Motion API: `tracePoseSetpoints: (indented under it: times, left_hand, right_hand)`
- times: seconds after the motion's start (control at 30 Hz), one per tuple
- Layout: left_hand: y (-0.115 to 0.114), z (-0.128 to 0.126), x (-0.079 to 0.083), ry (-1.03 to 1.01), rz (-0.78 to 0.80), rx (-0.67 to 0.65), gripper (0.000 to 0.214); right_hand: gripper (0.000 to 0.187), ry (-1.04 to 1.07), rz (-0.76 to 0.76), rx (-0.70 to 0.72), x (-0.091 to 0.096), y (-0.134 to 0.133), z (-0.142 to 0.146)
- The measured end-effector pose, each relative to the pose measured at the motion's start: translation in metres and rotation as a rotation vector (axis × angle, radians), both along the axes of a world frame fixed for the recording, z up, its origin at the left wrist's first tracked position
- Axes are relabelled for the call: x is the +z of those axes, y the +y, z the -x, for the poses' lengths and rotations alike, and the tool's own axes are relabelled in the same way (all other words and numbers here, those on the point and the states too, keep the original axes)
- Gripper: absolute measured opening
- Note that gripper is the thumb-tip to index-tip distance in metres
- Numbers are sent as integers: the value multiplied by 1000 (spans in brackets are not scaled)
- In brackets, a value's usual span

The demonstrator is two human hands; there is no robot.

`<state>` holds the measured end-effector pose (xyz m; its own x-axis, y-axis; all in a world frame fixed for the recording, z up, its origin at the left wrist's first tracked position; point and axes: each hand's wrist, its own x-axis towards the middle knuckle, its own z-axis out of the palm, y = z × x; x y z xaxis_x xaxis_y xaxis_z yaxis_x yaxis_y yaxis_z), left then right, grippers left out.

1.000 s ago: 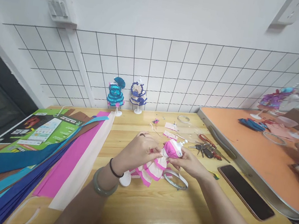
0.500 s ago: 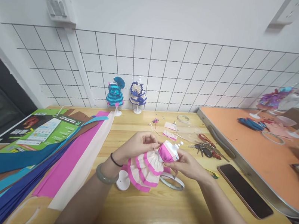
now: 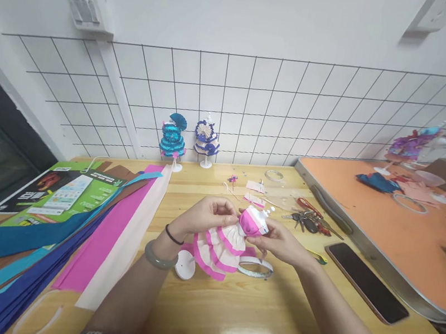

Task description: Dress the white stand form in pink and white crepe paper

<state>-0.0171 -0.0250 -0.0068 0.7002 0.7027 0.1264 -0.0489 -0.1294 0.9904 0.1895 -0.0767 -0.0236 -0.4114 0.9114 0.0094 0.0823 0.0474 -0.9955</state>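
Between my hands is a small dress form [image 3: 253, 222] lying tilted, its top pointing up and to the right. It wears a cream skirt [image 3: 221, 248] with bright pink bands in tiers and a pink bodice. My left hand [image 3: 215, 214] pinches at the waist from the left, and a bracelet and a black band circle that wrist. My right hand [image 3: 274, 239] grips the bodice from the right, its fingers partly hidden behind it. The form's round white base [image 3: 185, 264] shows at the lower left. A roll of tape [image 3: 255, 267] lies just below the right hand.
Crepe paper strips [image 3: 110, 239] and leaflets [image 3: 62, 192] cover the left side. Two finished dress forms [image 3: 172, 139] stand by the wall. Keys [image 3: 302, 221], a yellow cutter [image 3: 316, 256] and a phone [image 3: 366, 281] lie on the right. Beyond is an orange table [image 3: 347, 209] with another person's arm at its edge.
Little differs. The dress form has tipped slightly in my hands, and my right fingers have shifted a little at the bodice. The view has moved slightly.
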Motion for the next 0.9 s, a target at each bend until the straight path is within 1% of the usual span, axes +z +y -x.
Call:
tracePoseSetpoints:
  times: [0.1,0.23,0.4,0.53,0.63,0.73,0.9]
  left_hand:
    - [2,1,-3,-6,32,-6,24]
    - [6,3,-7,-17,120,-8,24]
    - [8,6,-8,-59,221,-16,25]
    - [10,8,-5,-69,247,-8,27]
    - [11,8,-5,-80,277,3,29]
    - [9,9,-6,-87,299,47,32]
    - [4,8,-4,-97,260,98,30]
  right_hand:
    - [17,-3,20,7,0,0,0]
    - [21,-13,46,23,1,0,2]
    - [22,-39,26,60,5,3,6]
    - [18,-25,-3,72,6,6,8]
    - [20,-15,-4,70,6,8,10]
    - [23,-23,1,76,5,9,11]
    - [23,-21,-38,44,3,10,7]
